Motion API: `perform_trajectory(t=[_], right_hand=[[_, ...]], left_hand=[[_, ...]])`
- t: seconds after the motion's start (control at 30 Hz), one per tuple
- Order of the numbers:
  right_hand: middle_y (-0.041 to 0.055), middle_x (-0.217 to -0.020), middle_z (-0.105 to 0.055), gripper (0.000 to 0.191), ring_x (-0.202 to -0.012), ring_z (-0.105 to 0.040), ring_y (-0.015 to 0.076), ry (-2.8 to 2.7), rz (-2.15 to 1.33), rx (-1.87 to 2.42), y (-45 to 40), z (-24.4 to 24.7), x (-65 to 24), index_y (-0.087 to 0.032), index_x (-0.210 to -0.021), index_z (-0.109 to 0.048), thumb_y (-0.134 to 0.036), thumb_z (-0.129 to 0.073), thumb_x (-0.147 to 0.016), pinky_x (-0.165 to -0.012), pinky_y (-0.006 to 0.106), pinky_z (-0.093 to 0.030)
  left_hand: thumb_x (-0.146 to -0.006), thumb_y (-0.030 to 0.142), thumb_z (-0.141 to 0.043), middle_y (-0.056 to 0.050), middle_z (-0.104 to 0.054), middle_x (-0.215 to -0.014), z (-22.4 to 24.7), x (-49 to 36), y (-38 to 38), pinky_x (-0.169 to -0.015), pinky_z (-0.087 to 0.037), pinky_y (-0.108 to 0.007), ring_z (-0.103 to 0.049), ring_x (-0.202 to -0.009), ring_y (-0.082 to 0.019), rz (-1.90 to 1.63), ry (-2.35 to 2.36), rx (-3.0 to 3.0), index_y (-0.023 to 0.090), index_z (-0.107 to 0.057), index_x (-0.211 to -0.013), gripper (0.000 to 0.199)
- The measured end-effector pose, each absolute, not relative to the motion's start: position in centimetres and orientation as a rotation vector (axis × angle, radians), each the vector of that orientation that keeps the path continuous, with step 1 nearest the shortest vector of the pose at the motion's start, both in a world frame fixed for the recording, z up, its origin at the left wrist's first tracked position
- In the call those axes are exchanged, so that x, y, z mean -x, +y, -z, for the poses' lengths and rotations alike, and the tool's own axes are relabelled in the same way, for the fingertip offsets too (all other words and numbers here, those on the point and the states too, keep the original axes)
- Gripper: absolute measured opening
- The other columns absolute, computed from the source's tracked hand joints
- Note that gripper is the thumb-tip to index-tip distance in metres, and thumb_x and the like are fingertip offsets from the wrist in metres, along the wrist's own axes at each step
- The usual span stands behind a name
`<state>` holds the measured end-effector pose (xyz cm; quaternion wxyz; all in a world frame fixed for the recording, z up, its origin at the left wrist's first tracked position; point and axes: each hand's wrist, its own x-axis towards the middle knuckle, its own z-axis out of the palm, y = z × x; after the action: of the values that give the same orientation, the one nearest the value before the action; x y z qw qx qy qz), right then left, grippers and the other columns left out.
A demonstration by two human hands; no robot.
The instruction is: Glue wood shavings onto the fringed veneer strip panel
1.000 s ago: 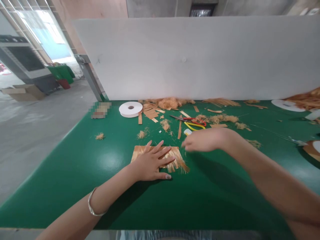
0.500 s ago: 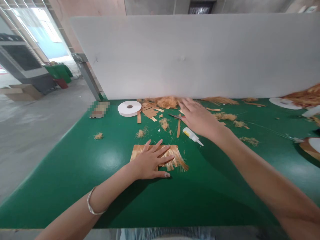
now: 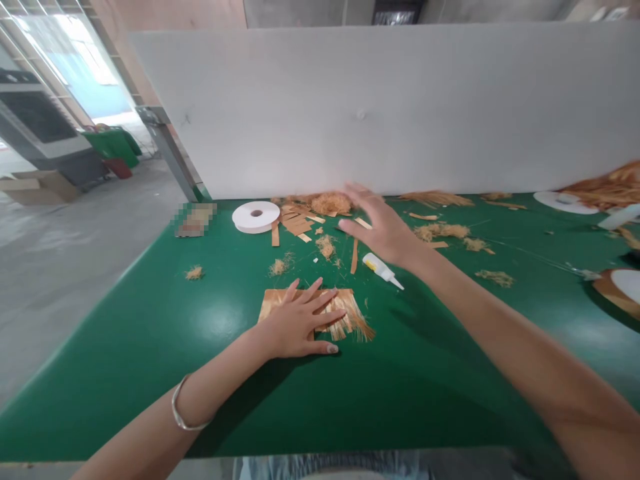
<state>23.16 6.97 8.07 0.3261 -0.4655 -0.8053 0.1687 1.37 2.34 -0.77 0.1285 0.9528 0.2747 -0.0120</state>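
Observation:
My left hand (image 3: 300,323) lies flat with fingers spread on a piece of shiny golden-brown material (image 3: 270,302). The right end of that piece is cut into a loose fringe (image 3: 361,322). Farther back, my right hand (image 3: 383,230) is open, thumb and fingers apart, slightly blurred, above scraps near the white board. Just in front of it lies a small white glue bottle (image 3: 380,267) with a pointed nozzle. A narrow brown strip (image 3: 355,256) is left of the bottle. No scissors show in the present view.
A white tape roll (image 3: 256,217) sits back left beside brown cut pieces (image 3: 299,222). Tufts of fibre (image 3: 330,203) line the foot of the upright white board (image 3: 310,113). More fibre bundles (image 3: 605,189) and a roll (image 3: 623,293) are at the right of the green table (image 3: 150,373).
My right hand has lifted slightly and its thumb and fingers have parted more. The red-handled scissors seen beside it before no longer show. My left hand stays on the fringed piece.

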Motion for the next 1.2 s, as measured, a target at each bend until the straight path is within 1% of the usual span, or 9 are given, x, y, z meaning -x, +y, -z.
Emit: perform_trajectory(t=[0.23,0.37,0.5,0.63,0.73,0.87,1.0,1.1,1.2], right_hand=[[0.0112,-0.112,-0.066,0.061,-0.092,-0.066,0.0226,-1.545,-1.784,0.749,4.9,-6.3,-23.3,-0.020,-0.133,-0.042,-0.058,-0.016,-0.092,-0.085,0.043,-0.050],[0.0088,-0.101,-0.070,0.057,-0.088,-0.067,0.0191,-1.395,-1.812,0.700,5.0,-6.1,-23.5,-0.020,-0.125,-0.051,-0.056,-0.021,-0.093,-0.074,0.033,-0.052],[0.0128,-0.089,-0.071,0.066,-0.076,-0.068,0.0226,-2.136,-1.983,0.859,5.5,-8.0,-24.4,-0.014,-0.111,-0.063,-0.066,-0.033,-0.083,-0.052,0.027,-0.049],[0.0212,-0.118,-0.060,0.054,-0.108,-0.057,0.0375,-2.597,-0.899,1.834,5.6,-9.1,-24.6,-0.010,-0.114,-0.063,-0.049,-0.055,-0.079,-0.083,0.046,-0.048],[0.0193,-0.144,-0.036,0.057,-0.133,-0.032,0.0357,-2.239,-0.233,1.629,5.8,-8.8,-24.7,-0.014,-0.138,-0.040,-0.044,-0.039,-0.089,-0.099,0.052,-0.035],[0.0135,-0.126,-0.057,0.056,-0.121,-0.050,0.0288,-2.427,-0.443,1.268,5.9,-8.2,-25.6,-0.021,-0.131,-0.048,-0.056,-0.028,-0.091,-0.083,0.042,-0.049],[0.0153,-0.097,-0.069,0.057,-0.101,-0.062,0.0332,-2.819,-0.856,1.283,5.9,-7.8,-26.2,-0.016,-0.096,-0.070,-0.064,-0.062,-0.067,-0.076,0.041,-0.052],[0.0211,-0.128,-0.053,0.058,-0.124,-0.042,0.0406,-2.446,-0.283,1.543,6.2,-8.3,-25.9,-0.012,-0.111,-0.066,-0.055,-0.065,-0.071,-0.097,0.055,-0.037],[0.0121,-0.147,-0.034,0.060,-0.137,-0.024,0.0328,-2.162,-0.118,1.311,6.4,-9.2,-25.7,-0.020,-0.139,-0.040,-0.050,-0.045,-0.088,-0.105,0.055,-0.026]], left_hand=[[-0.085,0.069,-0.030,0.001,-0.010,-0.155,-0.5,-1.4,2.3,-0.106,0.002,-0.066,-0.005,-0.141,-0.036,0.049,0.825,-2.720,0.042,-0.022,-0.142,0.064],[-0.084,0.070,-0.030,-0.001,-0.015,-0.154,-0.1,-1.6,2.3,-0.107,0.004,-0.065,-0.007,-0.141,-0.036,0.021,0.876,-2.766,0.038,-0.019,-0.144,0.069],[-0.083,0.071,-0.028,-0.001,-0.016,-0.154,0.5,-1.7,2.2,-0.106,0.002,-0.065,-0.006,-0.141,-0.036,0.076,0.874,-2.789,0.036,-0.019,-0.145,0.072],[-0.085,0.070,-0.024,0.000,-0.013,-0.154,0.6,-1.7,2.2,-0.106,0.001,-0.065,-0.003,-0.141,-0.035,0.093,0.891,-2.802,0.037,-0.014,-0.145,0.070],[-0.085,0.069,-0.024,0.000,-0.014,-0.154,0.6,-1.7,2.2,-0.106,-0.001,-0.065,-0.004,-0.141,-0.035,0.088,0.892,-2.831,0.037,-0.014,-0.145,0.069],[-0.085,0.069,-0.027,-0.002,-0.020,-0.153,0.8,-1.6,2.2,-0.107,-0.003,-0.065,-0.008,-0.141,-0.035,0.033,0.867,-2.863,0.036,-0.018,-0.145,0.068],[-0.085,0.069,-0.029,-0.002,-0.023,-0.152,0.9,-1.6,2.2,-0.107,-0.001,-0.064,-0.009,-0.141,-0.035,-0.012,0.872,-2.863,0.036,-0.021,-0.144,0.068],[-0.085,0.068,-0.028,-0.001,-0.020,-0.153,1.0,-1.6,2.3,-0.107,0.002,-0.064,-0.008,-0.141,-0.034,-0.007,0.868,-2.860,0.037,-0.018,-0.145,0.068],[-0.085,0.068,-0.028,-0.002,-0.021,-0.153,1.0,-1.7,2.3,-0.107,0.000,-0.064,-0.009,-0.141,-0.035,-0.008,0.861,-2.863,0.036,-0.020,-0.145,0.068]])
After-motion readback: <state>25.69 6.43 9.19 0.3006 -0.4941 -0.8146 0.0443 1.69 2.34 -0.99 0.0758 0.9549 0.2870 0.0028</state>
